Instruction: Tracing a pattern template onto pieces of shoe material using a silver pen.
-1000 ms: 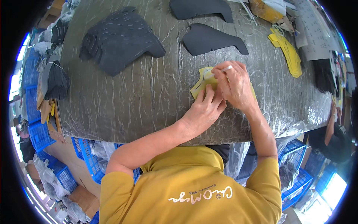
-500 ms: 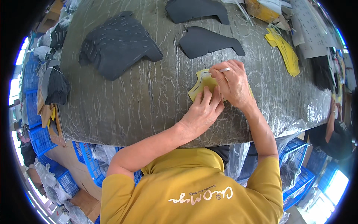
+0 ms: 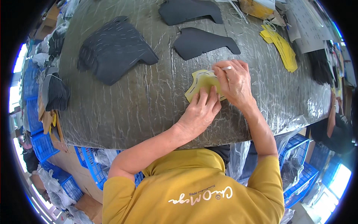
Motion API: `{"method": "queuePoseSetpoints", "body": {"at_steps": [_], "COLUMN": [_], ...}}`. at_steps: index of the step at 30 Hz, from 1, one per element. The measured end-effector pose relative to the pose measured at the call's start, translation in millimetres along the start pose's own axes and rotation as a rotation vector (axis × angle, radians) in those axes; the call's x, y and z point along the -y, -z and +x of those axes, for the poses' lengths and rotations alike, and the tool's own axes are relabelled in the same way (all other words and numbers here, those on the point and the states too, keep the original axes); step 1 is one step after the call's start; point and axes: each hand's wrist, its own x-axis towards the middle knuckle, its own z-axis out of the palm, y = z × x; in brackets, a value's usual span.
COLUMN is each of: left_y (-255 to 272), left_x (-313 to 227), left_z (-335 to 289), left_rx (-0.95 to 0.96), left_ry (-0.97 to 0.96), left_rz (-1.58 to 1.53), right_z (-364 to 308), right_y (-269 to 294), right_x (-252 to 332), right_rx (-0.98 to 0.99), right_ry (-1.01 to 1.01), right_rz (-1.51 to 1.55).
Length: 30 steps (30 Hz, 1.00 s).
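Observation:
A yellow template [image 3: 204,81] with dark slots along its border lies on the table in front of me. My left hand [image 3: 199,114] presses on its lower part with the fingers spread. My right hand [image 3: 235,84] grips a thin white marking pen [image 3: 226,68], held over the template's upper edge. The pen's tip is hard to make out among the fingers. Whatever lies beneath the template is covered. Just beyond sits a dark grey cut piece [image 3: 205,43], and a second such piece [image 3: 191,12] lies behind it.
At the left is a fanned pile of dark pieces [image 3: 115,50] with white dashes. Yellow templates [image 3: 281,48] and papers [image 3: 307,28] lie far right. Blue crates [image 3: 91,164] stand below the table edge [image 3: 149,146]. Another person [image 3: 335,125] is at the right.
My right hand and the pen have shifted slightly right along the template's upper edge, uncovering more of it. My left hand still presses on the template. The whole view has shifted slightly.

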Motion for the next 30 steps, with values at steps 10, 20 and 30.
{"method": "queuePoseSetpoints", "body": {"at_steps": [10,20,30], "left_y": [1.7,-0.3,2.2], "left_x": [0.1,0.2,0.4], "left_z": [0.4,1.4,2.3], "left_rx": [0.012,-0.017,0.007], "left_ry": [-0.005,-0.004,-0.004], "left_rz": [-0.018,-0.007,-0.023], "right_z": [-14.1,-32.3,-46.1], "right_y": [14.4,32.1,44.5], "right_x": [-2.6,-11.8,-20.5], "right_rx": [-0.032,-0.03,-0.038], "right_ry": [-0.031,-0.07,-0.109], "right_rz": [-0.047,-0.057,-0.082]}}
